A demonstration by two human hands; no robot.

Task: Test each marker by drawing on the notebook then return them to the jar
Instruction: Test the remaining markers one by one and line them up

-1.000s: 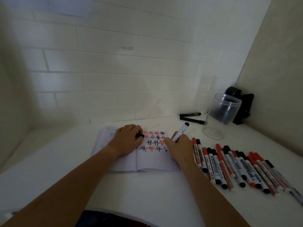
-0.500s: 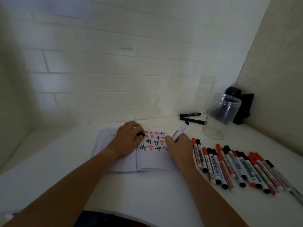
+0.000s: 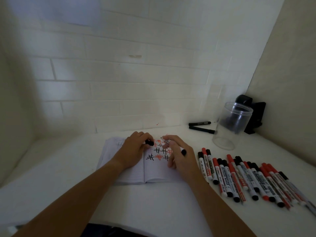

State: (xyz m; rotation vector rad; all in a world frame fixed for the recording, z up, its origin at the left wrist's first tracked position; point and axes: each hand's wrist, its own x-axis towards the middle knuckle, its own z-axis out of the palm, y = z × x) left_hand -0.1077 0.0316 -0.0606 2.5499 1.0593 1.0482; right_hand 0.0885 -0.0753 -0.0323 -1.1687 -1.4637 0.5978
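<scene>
Left hand [image 3: 135, 149] fingers curl round a black cap [image 3: 149, 143], palm on the notebook [image 3: 130, 170] at frame centre. Right hand [image 3: 181, 157] fingers clamp one marker [image 3: 172, 146], tip up near the cap. We judge: testing done, capping next; needs tip lined up with cap. Nine hash marks. Jar [image 3: 230, 125] at right looks empty. Marker row [image 3: 253, 178] lower right: roughly twenty; two black pens [image 3: 200, 126] beside jar.

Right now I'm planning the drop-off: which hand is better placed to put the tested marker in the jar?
Right. The right hand already grips the marker, and the jar stands on its side of the notebook. The left hand pinches the black cap, farther from the jar.
</scene>
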